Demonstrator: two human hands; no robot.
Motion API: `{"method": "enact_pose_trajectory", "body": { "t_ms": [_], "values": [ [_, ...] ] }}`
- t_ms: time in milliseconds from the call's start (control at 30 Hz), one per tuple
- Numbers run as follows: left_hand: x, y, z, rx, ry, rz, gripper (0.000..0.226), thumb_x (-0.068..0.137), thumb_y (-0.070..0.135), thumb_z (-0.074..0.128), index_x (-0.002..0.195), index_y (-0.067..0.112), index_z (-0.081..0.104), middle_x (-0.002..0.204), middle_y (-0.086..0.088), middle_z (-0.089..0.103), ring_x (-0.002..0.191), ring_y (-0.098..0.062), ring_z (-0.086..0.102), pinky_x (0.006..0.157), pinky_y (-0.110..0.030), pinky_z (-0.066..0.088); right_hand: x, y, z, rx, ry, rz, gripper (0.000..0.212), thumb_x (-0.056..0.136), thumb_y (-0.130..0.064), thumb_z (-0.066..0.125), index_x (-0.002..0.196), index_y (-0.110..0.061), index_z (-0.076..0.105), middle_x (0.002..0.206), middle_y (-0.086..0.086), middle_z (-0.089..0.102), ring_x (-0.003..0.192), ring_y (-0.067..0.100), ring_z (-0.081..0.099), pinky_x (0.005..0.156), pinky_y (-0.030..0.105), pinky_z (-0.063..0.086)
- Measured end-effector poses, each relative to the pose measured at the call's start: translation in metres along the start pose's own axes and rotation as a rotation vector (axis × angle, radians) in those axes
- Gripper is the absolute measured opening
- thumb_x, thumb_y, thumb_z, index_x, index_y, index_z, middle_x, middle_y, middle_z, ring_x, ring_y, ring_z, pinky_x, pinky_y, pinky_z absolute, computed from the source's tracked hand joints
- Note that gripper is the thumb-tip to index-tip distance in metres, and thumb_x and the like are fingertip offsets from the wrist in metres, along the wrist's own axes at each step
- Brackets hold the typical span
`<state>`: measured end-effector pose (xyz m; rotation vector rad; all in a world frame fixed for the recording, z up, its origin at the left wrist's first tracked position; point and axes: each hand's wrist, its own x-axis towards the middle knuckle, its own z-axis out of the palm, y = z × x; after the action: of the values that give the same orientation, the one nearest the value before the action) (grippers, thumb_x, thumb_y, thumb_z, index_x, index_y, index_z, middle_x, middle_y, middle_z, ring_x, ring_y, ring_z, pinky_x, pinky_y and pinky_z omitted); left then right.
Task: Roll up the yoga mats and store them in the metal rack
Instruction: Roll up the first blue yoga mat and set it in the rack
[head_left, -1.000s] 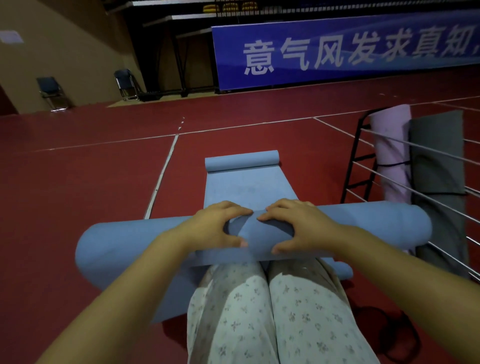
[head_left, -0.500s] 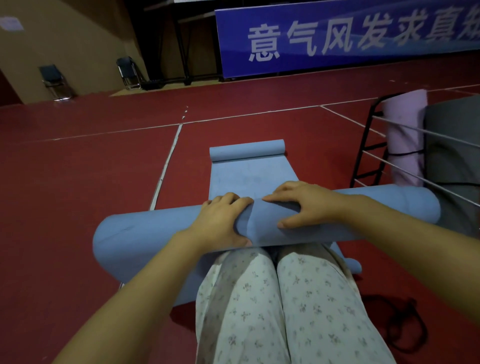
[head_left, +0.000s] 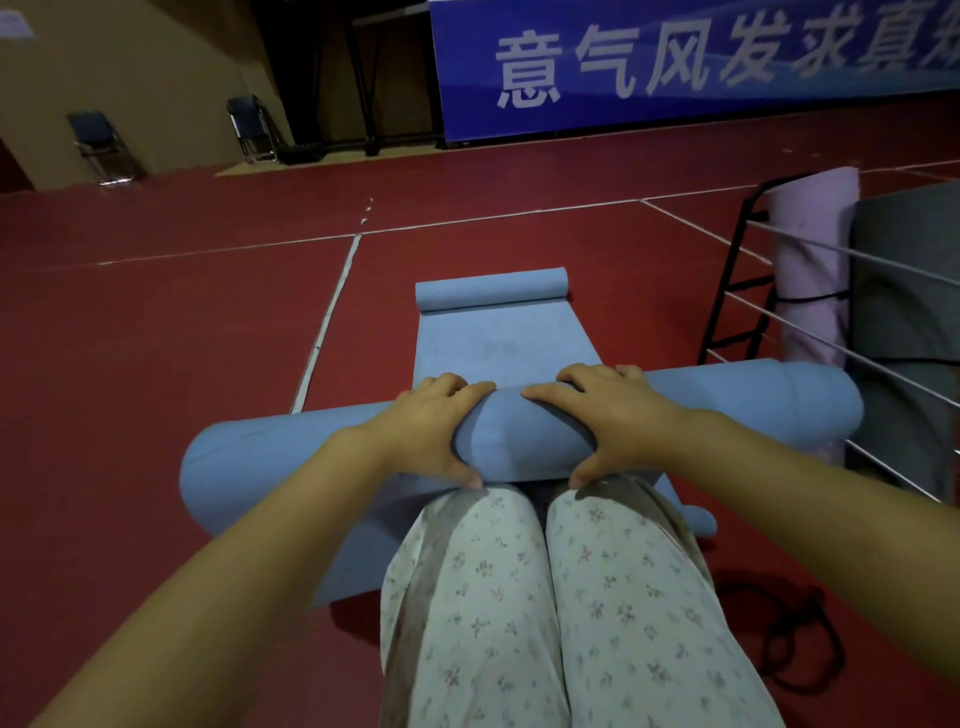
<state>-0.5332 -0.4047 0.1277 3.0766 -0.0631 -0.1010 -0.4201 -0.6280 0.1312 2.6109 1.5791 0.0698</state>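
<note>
A thick blue rolled yoga mat (head_left: 519, 441) lies crosswise in front of my knees. My left hand (head_left: 426, 431) and my right hand (head_left: 613, 415) both grip its middle, fingers over the top and thumbs underneath. Beneath it a second blue mat (head_left: 493, 343) stretches away flat along the red floor, its far end curled into a small roll (head_left: 491, 288). The metal rack (head_left: 748, 291) stands to the right, holding an upright pink rolled mat (head_left: 815, 260) and a grey mat (head_left: 909, 291).
My knees in pale flowered trousers (head_left: 545, 597) rest on the near end of the flat mat. A black strap (head_left: 795, 639) lies on the floor at right. Two folding chairs (head_left: 98, 145) and a blue banner (head_left: 675, 57) are far back.
Both hands have shifted apart on the roll and wrapped further around it. The view has tilted down and slightly closer; the roll has turned a little under my hands.
</note>
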Motion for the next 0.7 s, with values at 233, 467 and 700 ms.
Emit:
{"method": "enact_pose_trajectory", "body": {
  "t_ms": [233,467,700],
  "values": [
    [-0.009,0.013,-0.009,0.166,0.085,0.020,0.098,0.065,0.056,0.074,0.144,0.022,0.028,0.129,-0.006,0.043,0.114,-0.032,0.045,0.088,-0.050,0.043,-0.002,-0.010,-0.013,-0.098,0.003,0.008,0.100,0.066,-0.057,0.071,0.144,-0.040,0.011,0.127,0.003,0.037,0.113,0.026,0.040,0.090,0.044,0.032],
    [-0.062,0.047,-0.046,0.237,0.117,0.109,0.095,0.056,0.061,0.065,0.139,0.024,0.034,0.111,-0.005,0.049,0.097,-0.029,0.049,0.078,-0.048,0.047,-0.063,-0.030,-0.050,-0.026,0.079,-0.052,0.093,0.064,-0.064,0.067,0.140,-0.044,0.015,0.115,-0.004,0.040,0.100,0.019,0.042,0.080,0.035,0.031],
    [-0.137,0.095,-0.037,0.256,0.093,0.194,0.091,0.058,0.071,0.049,0.137,0.029,0.030,0.106,0.004,0.050,0.089,-0.018,0.050,0.071,-0.037,0.047,-0.146,-0.064,-0.037,0.179,0.011,-0.083,0.089,0.060,-0.069,0.062,0.133,-0.052,0.012,0.116,-0.013,0.040,0.105,0.013,0.043,0.086,0.037,0.036]
  ]
}}
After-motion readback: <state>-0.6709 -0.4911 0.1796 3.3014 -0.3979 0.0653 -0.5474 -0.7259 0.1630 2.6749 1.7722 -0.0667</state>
